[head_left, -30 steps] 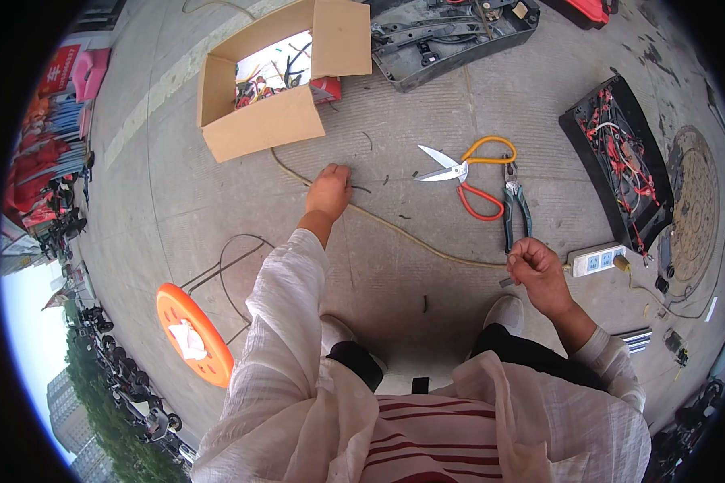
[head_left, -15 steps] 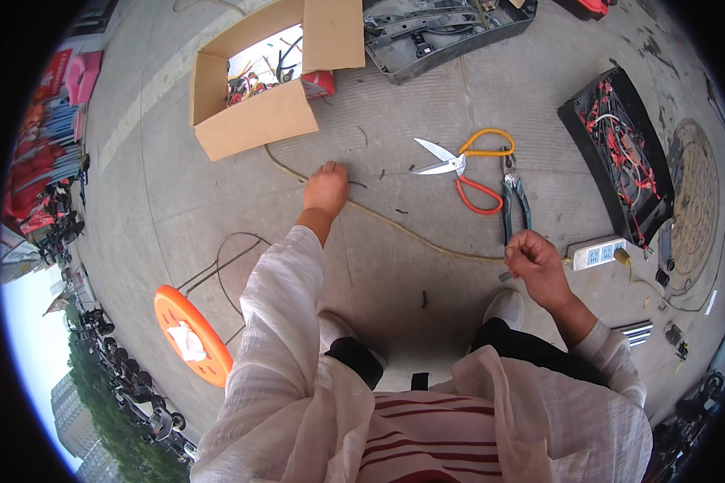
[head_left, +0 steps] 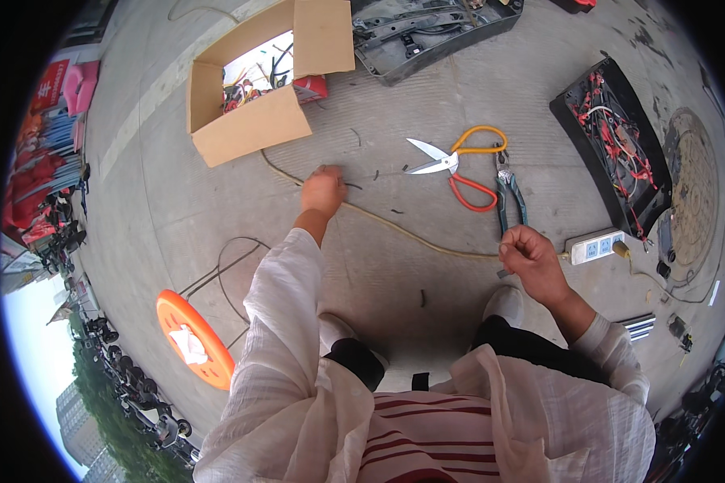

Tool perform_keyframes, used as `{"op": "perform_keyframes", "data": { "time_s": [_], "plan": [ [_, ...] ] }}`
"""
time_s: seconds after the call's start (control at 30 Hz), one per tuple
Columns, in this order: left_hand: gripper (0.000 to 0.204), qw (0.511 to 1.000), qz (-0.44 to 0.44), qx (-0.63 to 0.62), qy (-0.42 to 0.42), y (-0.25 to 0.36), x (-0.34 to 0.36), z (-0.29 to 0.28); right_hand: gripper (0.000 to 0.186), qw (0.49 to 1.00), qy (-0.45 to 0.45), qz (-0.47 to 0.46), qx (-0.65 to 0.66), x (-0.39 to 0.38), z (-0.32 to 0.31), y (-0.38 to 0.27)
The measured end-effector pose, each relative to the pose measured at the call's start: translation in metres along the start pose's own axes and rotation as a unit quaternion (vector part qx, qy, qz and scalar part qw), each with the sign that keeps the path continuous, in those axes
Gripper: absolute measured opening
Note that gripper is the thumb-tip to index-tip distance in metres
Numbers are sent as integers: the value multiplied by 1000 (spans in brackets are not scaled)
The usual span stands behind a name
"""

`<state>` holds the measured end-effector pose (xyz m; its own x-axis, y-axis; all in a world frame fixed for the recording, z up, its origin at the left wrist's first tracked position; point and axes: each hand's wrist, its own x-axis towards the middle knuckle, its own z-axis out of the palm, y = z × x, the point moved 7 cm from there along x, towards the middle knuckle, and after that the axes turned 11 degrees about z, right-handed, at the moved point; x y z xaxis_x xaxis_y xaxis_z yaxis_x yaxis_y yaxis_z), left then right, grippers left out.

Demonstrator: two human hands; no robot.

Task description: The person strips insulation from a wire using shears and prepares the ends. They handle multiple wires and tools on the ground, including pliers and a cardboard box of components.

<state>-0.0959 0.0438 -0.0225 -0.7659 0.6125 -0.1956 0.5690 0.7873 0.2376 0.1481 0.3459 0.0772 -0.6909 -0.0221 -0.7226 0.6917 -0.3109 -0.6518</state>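
Note:
My left hand (head_left: 324,191) is closed low over the floor, on top of a tan cable (head_left: 411,235). A thin black strip (head_left: 353,186) shows just beyond its fingers; whether they hold it is hidden. My right hand (head_left: 535,262) is pinched, with a short dark grey piece (head_left: 503,274) poking out below the fingertips. Just above that hand lie pliers (head_left: 511,197) with dark green handles. Beside them are open scissors (head_left: 453,163) with one yellow and one red handle loop. Several black scraps (head_left: 423,298) lie scattered on the concrete.
A cardboard box (head_left: 254,129) of wire pieces stands at the far left, a black tray (head_left: 451,56) behind it. At right are a black bin (head_left: 568,121) of red wires and a white power strip (head_left: 594,248). An orange stool (head_left: 205,358) is at near left.
The whole view has shifted slightly, so the floor objects sit a little further left. Both hands keep nearly the same place and pose.

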Motion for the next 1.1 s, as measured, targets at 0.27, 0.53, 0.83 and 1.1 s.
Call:
{"op": "perform_keyframes", "data": {
  "time_s": [0.27,0.53,0.83,1.1],
  "plan": [
    [6,960,-146,-231,56,-3,-15,-18,7,1000,-1,-3,-17,-3,-2,-1],
    [7,544,-78,-833,57,146,-33,-79,4,993,-67,-94,-3,2,31,-62],
    [6,501,-72,-857,-99,230,-57,-109,10,845,-52,-420,-327,-45,73,-139],
    [8,559,-104,-804,-172,231,-64,-121,10,766,-43,-443,-463,-55,81,-133]
  ]
}}
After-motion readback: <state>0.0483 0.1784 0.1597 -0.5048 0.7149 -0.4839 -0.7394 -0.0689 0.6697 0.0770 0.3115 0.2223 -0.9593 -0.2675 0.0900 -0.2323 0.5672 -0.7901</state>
